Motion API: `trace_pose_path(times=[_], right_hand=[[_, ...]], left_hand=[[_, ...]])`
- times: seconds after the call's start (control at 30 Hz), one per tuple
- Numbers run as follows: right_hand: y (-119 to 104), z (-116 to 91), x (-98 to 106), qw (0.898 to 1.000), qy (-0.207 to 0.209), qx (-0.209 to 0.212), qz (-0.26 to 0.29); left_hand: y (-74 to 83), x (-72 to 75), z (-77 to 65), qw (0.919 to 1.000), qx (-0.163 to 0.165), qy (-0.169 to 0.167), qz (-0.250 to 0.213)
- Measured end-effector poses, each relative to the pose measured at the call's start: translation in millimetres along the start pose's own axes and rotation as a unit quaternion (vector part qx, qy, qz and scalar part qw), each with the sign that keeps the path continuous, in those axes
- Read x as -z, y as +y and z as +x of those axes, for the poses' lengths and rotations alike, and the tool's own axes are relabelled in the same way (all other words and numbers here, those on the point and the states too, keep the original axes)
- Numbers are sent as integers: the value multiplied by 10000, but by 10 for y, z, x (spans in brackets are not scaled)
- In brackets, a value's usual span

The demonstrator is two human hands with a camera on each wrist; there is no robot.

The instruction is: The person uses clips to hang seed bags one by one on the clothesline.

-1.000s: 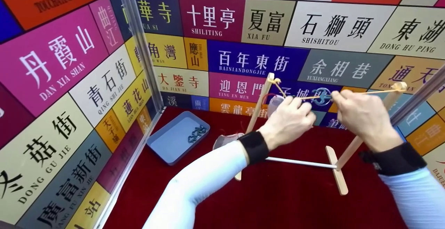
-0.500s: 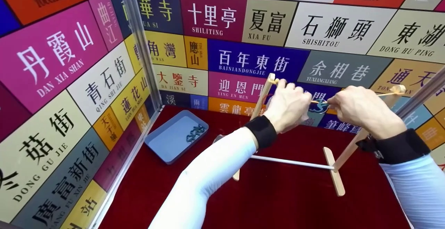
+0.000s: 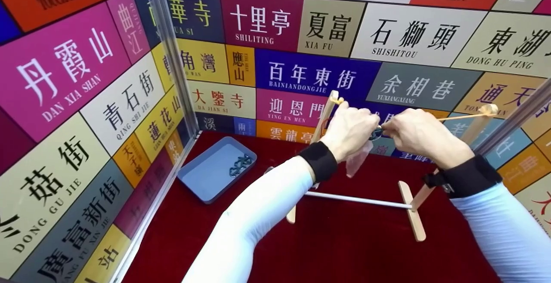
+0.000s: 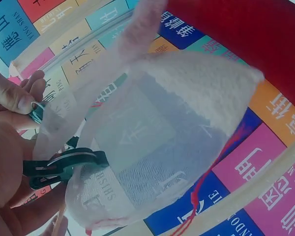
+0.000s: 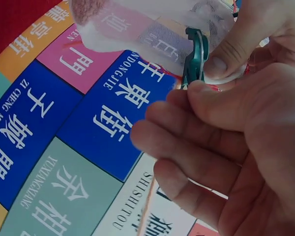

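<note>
In the head view my left hand [image 3: 351,130] is close to the top of the near wooden post, holding a white mesh drawstring bag [image 3: 359,159] by its edge. The bag [image 4: 162,123] hangs down, its red drawstring [image 4: 196,191] loose. A dark green clothespin [image 4: 64,167] lies against the left fingers. My right hand [image 3: 424,134] is close beside the left one. Its thumb and forefinger pinch a green clothespin [image 5: 195,56], which overlaps the mesh near the left thumb. An orange cord [image 3: 462,116] runs behind the hands to the right post.
A wooden stand carries the cord, with a right post [image 3: 475,130], a foot [image 3: 412,212] and a white crossbar [image 3: 357,200]. On the red cloth [image 3: 344,240] at left sits a blue tray [image 3: 206,175] with several green clothespins [image 3: 241,164]. Printed panels enclose the back and left.
The left hand has risen beside the left post, and the bag now hangs below it. With its clothespin, the right hand has moved left, close to the left hand.
</note>
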State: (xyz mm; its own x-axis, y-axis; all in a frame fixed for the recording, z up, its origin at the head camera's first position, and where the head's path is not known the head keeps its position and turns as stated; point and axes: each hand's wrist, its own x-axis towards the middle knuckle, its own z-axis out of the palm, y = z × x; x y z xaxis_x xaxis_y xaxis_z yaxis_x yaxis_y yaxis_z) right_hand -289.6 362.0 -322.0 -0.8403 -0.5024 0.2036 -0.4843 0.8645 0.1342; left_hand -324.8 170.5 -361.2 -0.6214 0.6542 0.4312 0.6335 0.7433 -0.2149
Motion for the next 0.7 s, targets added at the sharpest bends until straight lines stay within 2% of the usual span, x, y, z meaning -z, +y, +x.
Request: trace_pose_path(times=[0.27,0.5,0.6,0.7], right_hand=[[40,-73,-51,9989,196,215,372],[5,-129,-108,9987,330,-87,367],[8,-167,-140,9977,588,-87,338],[29,-209,-179,9950,947,-64,306]], left_hand=[[6,2,-2,10000,32,-22,-43],[-15,2,-5,9999,45,-69,60],[-22,4,-35,10000,-36,31,69],[-42,12,-90,9991,-175,377,11]])
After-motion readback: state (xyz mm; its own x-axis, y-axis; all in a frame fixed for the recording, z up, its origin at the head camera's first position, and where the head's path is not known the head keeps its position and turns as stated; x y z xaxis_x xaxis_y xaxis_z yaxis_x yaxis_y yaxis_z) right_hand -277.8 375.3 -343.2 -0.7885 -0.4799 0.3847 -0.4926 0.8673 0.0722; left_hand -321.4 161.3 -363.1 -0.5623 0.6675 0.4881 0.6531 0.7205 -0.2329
